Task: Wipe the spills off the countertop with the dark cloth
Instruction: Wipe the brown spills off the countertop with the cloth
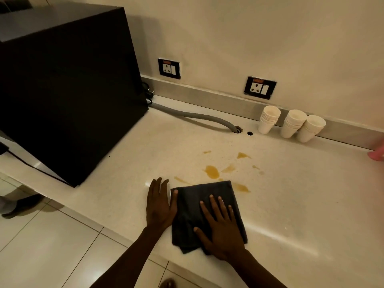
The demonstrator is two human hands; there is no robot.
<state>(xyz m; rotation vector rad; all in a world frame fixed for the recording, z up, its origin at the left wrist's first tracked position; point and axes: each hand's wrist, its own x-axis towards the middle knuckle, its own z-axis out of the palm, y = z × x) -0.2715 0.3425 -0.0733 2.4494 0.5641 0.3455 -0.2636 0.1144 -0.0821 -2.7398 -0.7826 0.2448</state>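
The right hand (221,231) lay flat and open on the dark cloth (204,215), fingers spread, palm pressing near the cloth's lower right part. It gripped nothing; it only held the cloth down. The left hand (159,204) was also open and flat, resting on the countertop (291,204) just beside the cloth's left edge, with the thumb touching that edge.

The cloth was folded into a rough square and lay near the front edge of the countertop. Its far edge touched or just covered the nearest of the spills (212,171). The other amber patches lay beyond and to the right of the cloth, a scatter of one larger pool and several thin streaks and spots.

Judgement: the wiping pass appeared to be at its start, with most of the liquid not yet covered. To do it well, the person should keep the right palm flat and push the cloth forward over the larger pool first, so that the liquid is soaked up rather than smeared outward. The streaks to the right would then need a sideways pass. The left hand could brace on the bare surface.

Farther back stood three stacks of paper cups (291,123) by the wall, a grey hose (197,117) and a large black appliance (68,96), all well apart from the spills.
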